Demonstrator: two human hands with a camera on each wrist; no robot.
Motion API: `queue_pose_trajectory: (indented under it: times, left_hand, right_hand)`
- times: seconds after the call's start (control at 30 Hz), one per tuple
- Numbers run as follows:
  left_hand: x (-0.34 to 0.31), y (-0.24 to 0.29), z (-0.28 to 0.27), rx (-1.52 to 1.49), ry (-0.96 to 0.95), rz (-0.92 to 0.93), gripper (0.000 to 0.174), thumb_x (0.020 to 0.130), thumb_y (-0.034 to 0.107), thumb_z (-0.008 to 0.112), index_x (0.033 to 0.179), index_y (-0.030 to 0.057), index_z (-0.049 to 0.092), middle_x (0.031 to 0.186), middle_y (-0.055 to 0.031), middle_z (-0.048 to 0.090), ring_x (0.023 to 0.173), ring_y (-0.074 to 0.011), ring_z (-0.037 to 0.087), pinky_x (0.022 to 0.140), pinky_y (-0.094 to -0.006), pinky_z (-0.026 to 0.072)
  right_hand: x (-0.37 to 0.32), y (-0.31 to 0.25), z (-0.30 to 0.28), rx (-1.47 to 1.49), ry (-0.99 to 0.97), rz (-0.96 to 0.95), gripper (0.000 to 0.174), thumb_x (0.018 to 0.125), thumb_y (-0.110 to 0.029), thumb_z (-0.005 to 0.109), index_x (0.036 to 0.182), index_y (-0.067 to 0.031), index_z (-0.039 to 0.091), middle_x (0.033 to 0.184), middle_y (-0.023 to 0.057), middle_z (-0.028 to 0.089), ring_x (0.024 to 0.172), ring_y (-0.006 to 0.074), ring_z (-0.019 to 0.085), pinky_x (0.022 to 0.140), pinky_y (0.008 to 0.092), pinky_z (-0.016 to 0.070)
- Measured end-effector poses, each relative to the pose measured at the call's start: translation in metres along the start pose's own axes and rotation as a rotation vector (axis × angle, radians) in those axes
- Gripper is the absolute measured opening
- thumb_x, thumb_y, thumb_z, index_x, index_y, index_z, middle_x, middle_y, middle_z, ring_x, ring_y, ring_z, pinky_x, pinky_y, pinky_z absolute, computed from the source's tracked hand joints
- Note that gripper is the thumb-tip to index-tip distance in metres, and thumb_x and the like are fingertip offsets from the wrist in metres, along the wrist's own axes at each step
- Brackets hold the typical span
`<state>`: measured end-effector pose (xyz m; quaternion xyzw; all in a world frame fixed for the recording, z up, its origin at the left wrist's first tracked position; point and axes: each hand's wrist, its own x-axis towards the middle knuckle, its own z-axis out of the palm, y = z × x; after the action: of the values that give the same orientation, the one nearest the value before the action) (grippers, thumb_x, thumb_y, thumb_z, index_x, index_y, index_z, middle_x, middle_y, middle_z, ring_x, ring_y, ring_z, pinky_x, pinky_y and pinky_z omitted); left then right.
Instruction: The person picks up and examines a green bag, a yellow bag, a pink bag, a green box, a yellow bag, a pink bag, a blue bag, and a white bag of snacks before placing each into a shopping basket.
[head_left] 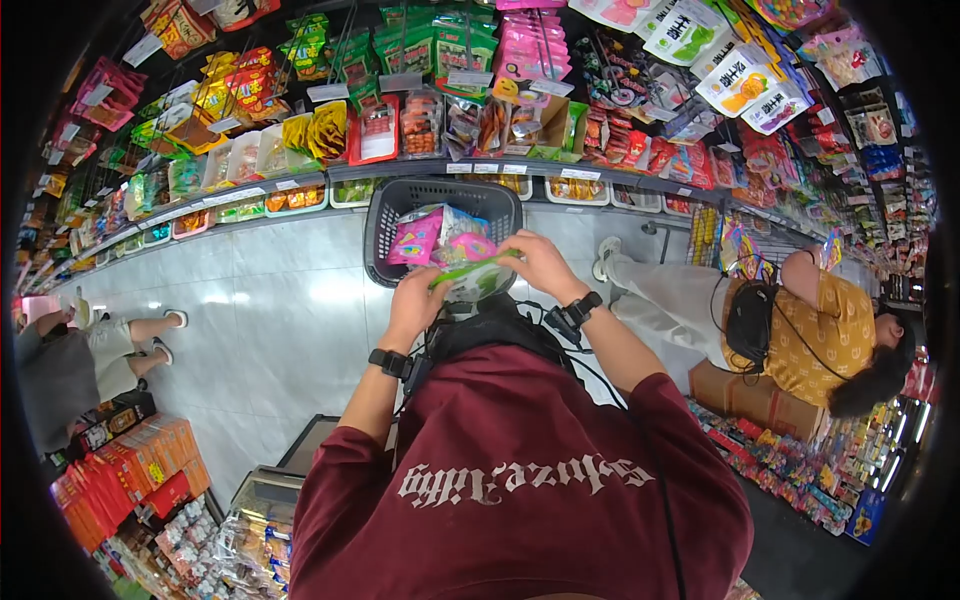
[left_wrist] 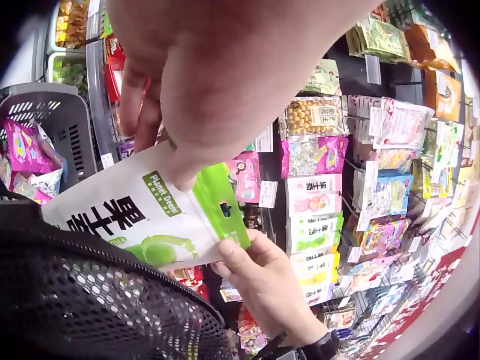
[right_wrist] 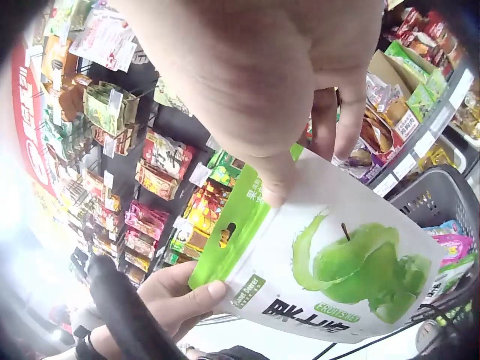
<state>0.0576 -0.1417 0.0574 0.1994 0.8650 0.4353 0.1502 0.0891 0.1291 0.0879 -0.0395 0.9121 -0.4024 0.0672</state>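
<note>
A white and green snack bag with an apple picture [head_left: 478, 278] [left_wrist: 150, 206] [right_wrist: 360, 255] is held by its green top strip. My left hand [head_left: 412, 308] [left_wrist: 225, 82] [right_wrist: 176, 301] pinches one end of the strip between thumb and fingers. At the other end, my right hand [head_left: 548, 268] [left_wrist: 271, 285] [right_wrist: 255, 82] pinches it likewise. Beyond the bag, a dark grey basket [head_left: 378, 238] [left_wrist: 73, 124] [right_wrist: 442, 187] holds several pink and coloured packets [head_left: 418, 236] [left_wrist: 28, 154] [right_wrist: 452, 247].
Shelves with hanging snack bags [head_left: 435, 45] and a price-tag rail [head_left: 460, 168] stand beyond the basket. A person in a yellow shirt [head_left: 820, 330] is at the right; another in grey [head_left: 50, 370] is at the left. Red boxes [head_left: 130, 465] are stacked lower left.
</note>
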Motion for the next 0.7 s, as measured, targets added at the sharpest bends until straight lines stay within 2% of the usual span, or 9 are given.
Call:
queue_pose_trajectory:
  times: [0.07, 0.2, 0.27, 0.3, 0.4, 0.5, 0.57, 0.67, 0.7]
  left_hand:
    - [0.006, -0.002, 0.005, 0.005, 0.016, 0.034, 0.018, 0.087, 0.013, 0.071, 0.1, -0.0001, 0.07, 0.089, -0.0161, 0.064, 0.084, -0.0337, 0.065, 0.073, -0.0393, 0.0505]
    - [0.02, 0.048, -0.011, -0.092, 0.083, -0.025, 0.018, 0.085, 0.01, 0.073, 0.098, -0.0015, 0.069, 0.088, -0.0176, 0.065, 0.08, -0.0352, 0.064, 0.074, -0.0412, 0.0514]
    - [0.03, 0.079, -0.023, -0.288, 0.091, -0.125, 0.016, 0.086, 0.008, 0.073, 0.099, -0.0017, 0.07, 0.088, -0.0151, 0.065, 0.078, -0.0293, 0.065, 0.072, -0.037, 0.0517]
    - [0.035, 0.08, -0.023, -0.21, 0.114, -0.068, 0.015, 0.087, 0.007, 0.072, 0.099, -0.0015, 0.071, 0.088, -0.0131, 0.065, 0.078, -0.0257, 0.065, 0.071, -0.0342, 0.0517]
    - [0.053, 0.072, -0.011, -0.142, 0.161, 0.013, 0.015, 0.087, 0.007, 0.071, 0.099, -0.001, 0.071, 0.089, -0.0133, 0.065, 0.079, -0.0257, 0.065, 0.071, -0.0339, 0.0518]
    - [0.066, 0.051, 0.008, -0.124, 0.152, -0.043, 0.015, 0.086, 0.009, 0.072, 0.1, 0.0015, 0.072, 0.089, -0.0141, 0.065, 0.082, -0.0285, 0.065, 0.073, -0.0356, 0.0519]
    - [0.071, 0.027, 0.024, -0.084, 0.177, -0.059, 0.017, 0.086, 0.012, 0.072, 0.1, 0.0031, 0.073, 0.091, -0.015, 0.067, 0.084, -0.0317, 0.065, 0.075, -0.0375, 0.0522]
    - [0.071, 0.006, 0.038, 0.034, 0.135, -0.109, 0.018, 0.085, 0.013, 0.072, 0.1, 0.0026, 0.073, 0.094, -0.016, 0.068, 0.086, -0.0333, 0.066, 0.077, -0.0389, 0.0524]
    - [0.071, 0.011, 0.037, 0.008, 0.106, -0.177, 0.02, 0.085, 0.015, 0.072, 0.1, 0.0022, 0.073, 0.097, -0.0178, 0.069, 0.089, -0.0352, 0.067, 0.08, -0.0401, 0.0521]
  right_hand:
    - [0.004, 0.009, 0.001, 0.044, 0.028, 0.026, 0.015, 0.085, -0.017, 0.074, 0.096, -0.0077, 0.071, 0.089, 0.0122, 0.062, 0.085, 0.0318, 0.063, 0.074, 0.0391, 0.0499]
    - [0.006, -0.006, -0.03, 0.181, 0.132, 0.007, 0.014, 0.085, -0.015, 0.075, 0.096, -0.0073, 0.071, 0.088, 0.0113, 0.062, 0.085, 0.0309, 0.062, 0.076, 0.0382, 0.0492]
    - [0.01, -0.014, -0.053, 0.187, 0.213, -0.075, 0.012, 0.085, -0.011, 0.073, 0.097, -0.007, 0.072, 0.087, 0.0078, 0.063, 0.08, 0.0224, 0.06, 0.073, 0.0319, 0.0485]
    - [0.013, -0.01, -0.058, 0.198, 0.214, -0.08, 0.012, 0.085, -0.011, 0.073, 0.097, -0.007, 0.072, 0.087, 0.0078, 0.063, 0.08, 0.0224, 0.06, 0.073, 0.0319, 0.0485]
    - [0.024, 0.003, -0.066, 0.247, 0.251, -0.088, 0.012, 0.085, -0.011, 0.073, 0.096, -0.007, 0.073, 0.088, 0.0077, 0.064, 0.081, 0.0228, 0.06, 0.073, 0.0322, 0.0479]
    - [0.036, 0.026, -0.056, 0.256, 0.256, -0.07, 0.012, 0.085, -0.012, 0.073, 0.096, -0.0069, 0.072, 0.088, 0.0084, 0.064, 0.082, 0.0239, 0.06, 0.074, 0.034, 0.0483]
    - [0.039, 0.045, -0.041, 0.237, 0.19, -0.013, 0.011, 0.084, -0.013, 0.073, 0.095, -0.0087, 0.072, 0.087, 0.0112, 0.064, 0.085, 0.0288, 0.062, 0.076, 0.0356, 0.048]
    - [0.042, 0.072, -0.018, 0.205, 0.119, 0.032, 0.012, 0.084, -0.014, 0.073, 0.094, -0.0098, 0.072, 0.088, 0.0119, 0.064, 0.085, 0.0292, 0.063, 0.076, 0.0357, 0.0489]
    - [0.043, 0.079, -0.011, 0.235, 0.078, 0.07, 0.014, 0.084, -0.016, 0.073, 0.096, -0.0092, 0.072, 0.089, 0.0121, 0.067, 0.083, 0.0298, 0.065, 0.076, 0.0368, 0.0511]
